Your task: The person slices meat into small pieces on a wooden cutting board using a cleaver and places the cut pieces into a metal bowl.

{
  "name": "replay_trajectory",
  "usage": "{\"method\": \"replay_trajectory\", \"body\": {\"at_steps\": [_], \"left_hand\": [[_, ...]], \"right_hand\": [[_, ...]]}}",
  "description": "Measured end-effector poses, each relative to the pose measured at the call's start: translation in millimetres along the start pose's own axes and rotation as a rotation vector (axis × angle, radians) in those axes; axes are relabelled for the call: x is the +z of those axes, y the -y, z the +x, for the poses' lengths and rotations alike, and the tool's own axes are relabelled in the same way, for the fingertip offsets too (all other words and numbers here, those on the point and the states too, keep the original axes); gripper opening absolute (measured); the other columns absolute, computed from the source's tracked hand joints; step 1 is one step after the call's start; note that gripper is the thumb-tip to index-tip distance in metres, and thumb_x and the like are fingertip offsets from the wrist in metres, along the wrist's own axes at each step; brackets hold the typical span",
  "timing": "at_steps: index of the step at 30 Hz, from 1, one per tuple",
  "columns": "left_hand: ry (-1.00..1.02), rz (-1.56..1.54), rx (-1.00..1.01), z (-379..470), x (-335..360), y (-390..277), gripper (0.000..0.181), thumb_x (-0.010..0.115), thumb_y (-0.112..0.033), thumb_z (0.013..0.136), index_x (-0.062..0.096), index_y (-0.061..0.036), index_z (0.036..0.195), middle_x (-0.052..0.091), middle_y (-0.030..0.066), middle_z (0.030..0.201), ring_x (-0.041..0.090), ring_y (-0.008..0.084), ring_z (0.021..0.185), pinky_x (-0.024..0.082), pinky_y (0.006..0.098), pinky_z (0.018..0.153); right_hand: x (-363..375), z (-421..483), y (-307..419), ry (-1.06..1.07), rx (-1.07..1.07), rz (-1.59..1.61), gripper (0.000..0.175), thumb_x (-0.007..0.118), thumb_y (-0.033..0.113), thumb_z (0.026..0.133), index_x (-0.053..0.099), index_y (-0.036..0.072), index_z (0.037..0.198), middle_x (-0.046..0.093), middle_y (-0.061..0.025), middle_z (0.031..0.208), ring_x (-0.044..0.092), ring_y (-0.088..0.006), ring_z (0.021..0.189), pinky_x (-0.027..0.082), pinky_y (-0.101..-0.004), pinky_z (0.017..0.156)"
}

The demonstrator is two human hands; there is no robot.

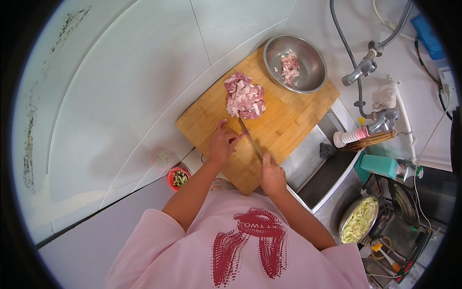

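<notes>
A wooden cutting board lies slantwise before me, its far right corner under a steel bowl that holds small diced meat. Toward the board's far left side sits a pile of raw meat pieces. My right hand grips the handle of a kitchen knife, whose tip reaches the near edge of the pile. Left of the blade, my left hand pinches a small strip of meat against the board. Another bit of meat shows at that hand's fingertips.
A steel sink lies right of the board, with taps on the wall and a dark scouring pad. Lower right stands a bowl of cut pale-green vegetable beside a dish rack. A red container with scraps is left of my forearm.
</notes>
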State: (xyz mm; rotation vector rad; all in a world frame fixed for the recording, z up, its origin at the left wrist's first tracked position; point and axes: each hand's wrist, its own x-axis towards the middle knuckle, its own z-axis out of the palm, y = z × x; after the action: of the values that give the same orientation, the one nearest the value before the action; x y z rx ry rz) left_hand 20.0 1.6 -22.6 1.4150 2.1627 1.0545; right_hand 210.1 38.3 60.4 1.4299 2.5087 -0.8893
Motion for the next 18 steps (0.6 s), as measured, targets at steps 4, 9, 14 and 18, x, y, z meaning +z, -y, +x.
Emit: {"method": "replay_trajectory", "body": {"at_steps": [4, 9, 14, 18], "left_hand": [[-0.011, -0.009, -0.044, -0.1, 1.6, -3.3, 0.014, 0.075, -0.004, 0.069, 0.072, -0.0075, 0.083, 0.062, 0.0093, 0.072, 0.059, 0.0207, 0.104, 0.056, 0.0327, 0.071], [-0.038, -0.017, -0.038, 0.9, 2.3, -7.7, 0.01, 0.074, -0.004, 0.065, 0.07, -0.0063, 0.074, 0.06, 0.0073, 0.067, 0.063, 0.0226, 0.09, 0.049, 0.0349, 0.09], [-0.042, 0.013, 0.036, 2.2, 3.9, -4.5, 0.011, 0.069, -0.004, 0.062, 0.068, -0.0059, 0.072, 0.062, 0.0071, 0.07, 0.059, 0.0241, 0.073, 0.049, 0.0344, 0.07], [-0.038, -0.054, -0.016, -4.1, 5.8, -4.1, 0.011, 0.069, -0.004, 0.06, 0.065, -0.0046, 0.071, 0.061, 0.0075, 0.069, 0.058, 0.0241, 0.07, 0.048, 0.0353, 0.068]], "right_hand": [[4.1, -1.4, 1.9, -0.023, -0.059, -0.064, 0.025, 0.05, 0.005, 0.082, 0.041, 0.003, 0.106, 0.06, -0.0242, 0.09, 0.063, -0.0432, 0.075, 0.05, -0.0506, 0.068], [5.9, 0.2, 6.2, 0.05, -0.048, -0.088, 0.023, 0.047, 0.004, 0.083, 0.041, 0.003, 0.105, 0.061, -0.0256, 0.091, 0.063, -0.0418, 0.078, 0.05, -0.0506, 0.068], [6.3, 9.2, 14.8, 0.106, -0.042, -0.088, 0.024, 0.047, 0.005, 0.084, 0.04, 0.001, 0.107, 0.061, -0.027, 0.094, 0.064, -0.0419, 0.08, 0.051, -0.0503, 0.07], [8.7, 8.7, 14.5, 0.078, -0.045, -0.074, 0.025, 0.047, 0.005, 0.085, 0.039, 0.0, 0.108, 0.061, -0.0274, 0.095, 0.064, -0.0425, 0.08, 0.051, -0.0498, 0.072]]}}
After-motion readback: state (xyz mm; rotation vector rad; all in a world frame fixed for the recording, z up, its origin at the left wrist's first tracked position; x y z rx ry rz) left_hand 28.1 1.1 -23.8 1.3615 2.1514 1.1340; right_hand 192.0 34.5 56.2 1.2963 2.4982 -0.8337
